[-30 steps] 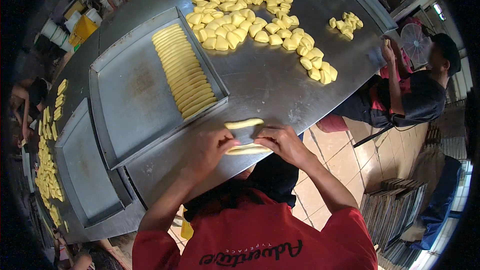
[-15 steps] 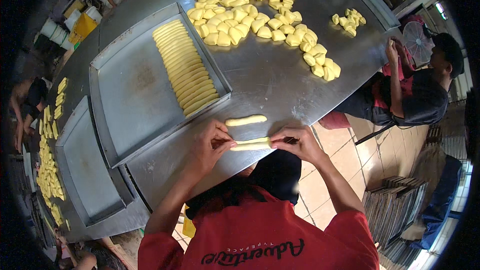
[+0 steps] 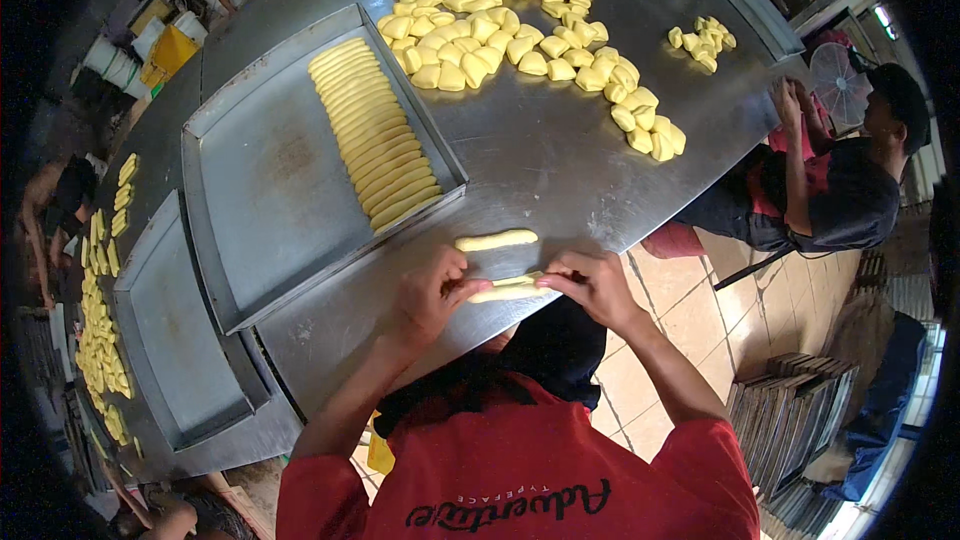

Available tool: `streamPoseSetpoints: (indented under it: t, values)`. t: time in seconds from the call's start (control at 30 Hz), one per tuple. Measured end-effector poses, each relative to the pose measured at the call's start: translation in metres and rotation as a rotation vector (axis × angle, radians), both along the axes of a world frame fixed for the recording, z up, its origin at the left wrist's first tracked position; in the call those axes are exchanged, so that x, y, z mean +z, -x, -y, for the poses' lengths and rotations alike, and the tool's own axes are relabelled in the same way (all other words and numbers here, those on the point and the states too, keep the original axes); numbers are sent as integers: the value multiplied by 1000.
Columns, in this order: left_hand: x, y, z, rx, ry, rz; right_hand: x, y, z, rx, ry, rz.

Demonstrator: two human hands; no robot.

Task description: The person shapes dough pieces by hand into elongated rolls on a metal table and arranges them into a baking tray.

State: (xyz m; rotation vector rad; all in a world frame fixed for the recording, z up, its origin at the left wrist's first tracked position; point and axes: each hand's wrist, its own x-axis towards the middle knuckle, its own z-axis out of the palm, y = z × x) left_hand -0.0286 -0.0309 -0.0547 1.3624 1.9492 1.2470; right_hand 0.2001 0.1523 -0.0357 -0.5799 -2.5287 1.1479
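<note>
A flattened strip of yellow dough [image 3: 508, 291] lies near the table's front edge, its far side partly folded over. The left end is pinched between the thumb and fingers of my left hand [image 3: 430, 292]. My right hand [image 3: 593, 286] grips the right end the same way. Just beyond them rests a finished-looking dough roll [image 3: 497, 239], touched by neither hand. To the left stands a large metal tray [image 3: 255, 210], with a neat row of dough rolls [image 3: 375, 140] along its right side.
Many dough pieces [image 3: 480, 40] spread over the far part of the steel table [image 3: 540, 160]. A second tray [image 3: 180, 320] sits at the left, beside more dough sticks [image 3: 98, 340]. At the right, a co-worker [image 3: 830, 170] sits by the table; stacked trays [image 3: 790, 420] stand on the floor.
The dough strip's far edge has come over toward me between my fingers, and my hands have shifted slightly. The whole view has moved a little; trays and dough roll stay put.
</note>
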Motion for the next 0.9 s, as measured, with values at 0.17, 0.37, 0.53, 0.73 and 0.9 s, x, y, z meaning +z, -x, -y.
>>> streamPoseSetpoints:
  t: [0.17,0.37,0.53,0.73,0.9]
  values:
    - [9,-5,-10,-78,15,103,7,14,5,66,45,-57]
    - [10,6,-21,-42,6,-310,12,28,3,-70,-269,61]
    - [-3,-2,-6,-94,-30,-183,14,18,8,-101,2,131]
    - [8,-15,-24,-28,-20,90,14,23,15,13,88,-17]
    - [15,-6,-32,-84,82,-393,19,38,13,-28,-388,108]
